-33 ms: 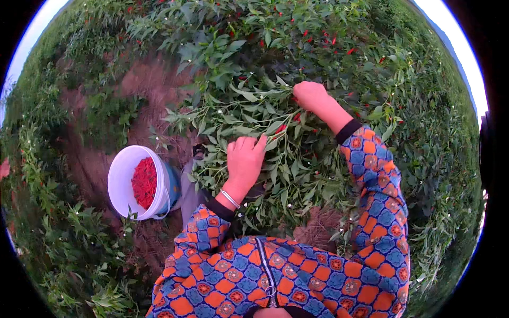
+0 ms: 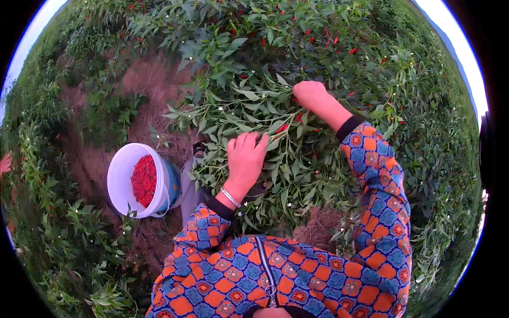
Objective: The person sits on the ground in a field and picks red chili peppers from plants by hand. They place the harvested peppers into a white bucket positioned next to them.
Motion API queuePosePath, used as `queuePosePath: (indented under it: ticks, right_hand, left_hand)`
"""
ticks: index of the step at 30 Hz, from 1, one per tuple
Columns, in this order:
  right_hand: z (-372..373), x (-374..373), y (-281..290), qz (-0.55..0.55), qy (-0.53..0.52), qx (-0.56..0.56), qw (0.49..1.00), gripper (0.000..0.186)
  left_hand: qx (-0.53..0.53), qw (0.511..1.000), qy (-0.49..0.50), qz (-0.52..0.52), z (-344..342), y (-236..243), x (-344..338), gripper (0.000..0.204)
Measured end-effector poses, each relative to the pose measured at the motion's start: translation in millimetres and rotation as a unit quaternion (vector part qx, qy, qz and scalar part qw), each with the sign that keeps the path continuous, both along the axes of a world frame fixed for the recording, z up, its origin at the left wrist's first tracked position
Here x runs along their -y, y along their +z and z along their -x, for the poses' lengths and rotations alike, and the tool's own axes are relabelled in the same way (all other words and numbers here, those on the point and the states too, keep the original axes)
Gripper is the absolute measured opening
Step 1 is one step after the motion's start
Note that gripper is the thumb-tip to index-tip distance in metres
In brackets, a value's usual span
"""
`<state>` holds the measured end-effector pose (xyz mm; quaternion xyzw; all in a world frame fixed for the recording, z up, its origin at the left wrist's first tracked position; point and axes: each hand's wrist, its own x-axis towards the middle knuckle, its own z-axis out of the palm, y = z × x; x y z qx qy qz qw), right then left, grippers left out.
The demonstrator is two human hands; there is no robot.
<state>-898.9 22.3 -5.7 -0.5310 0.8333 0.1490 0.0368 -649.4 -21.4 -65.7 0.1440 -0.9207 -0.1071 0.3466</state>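
Fingers (image 2: 248,140) of the left hand (image 2: 245,163) bend at a branch (image 2: 288,120), grip unclear, beside red chilies (image 2: 281,129); the right hand (image 2: 310,96) is curled tight, contents hidden, both barely moved, leaving those chilies still hanging.

Through my head view I see the left hand (image 2: 245,161) laid over a leafy pepper plant (image 2: 289,183), back upward, fingers bent at the stems near a red chilli (image 2: 282,129). Farther out and to the right, I have the right hand (image 2: 310,95) curled among the upper stems; its fingertips are hidden from me, so I cannot tell what it grips. A pale bracelet (image 2: 230,199) rings the left wrist, below an orange-and-blue patterned jacket sleeve (image 2: 204,228). To my left, a white bucket (image 2: 119,183) tilts on the reddish soil (image 2: 154,85), with picked red chillies (image 2: 144,181) inside. More bushes (image 2: 95,249) surround everything.
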Motion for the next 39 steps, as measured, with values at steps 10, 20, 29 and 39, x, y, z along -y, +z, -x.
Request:
queuePosePath:
  ticks: [10,20,29,39]
  right_hand:
    - [-11,-61,-2,0.336,-0.252,0.774,0.474,0.021]
    - [-58,-62,-2,0.375,-0.080,0.288,0.878,0.018]
    - [-48,-75,-34,0.408,-0.057,0.164,0.896,0.014]
    - [-56,-53,-45,0.415,-0.010,0.120,0.902,0.008]
  left_hand:
    - [-0.017,0.995,-0.049,-0.091,-6,-35,3,0.020]
    - [-0.041,0.889,-0.132,-0.436,4,-13,8,0.015]
    - [-0.041,0.638,-0.233,-0.733,5,-50,51,0.022]
    - [-0.014,0.567,-0.260,-0.782,-1,-45,41,0.025]
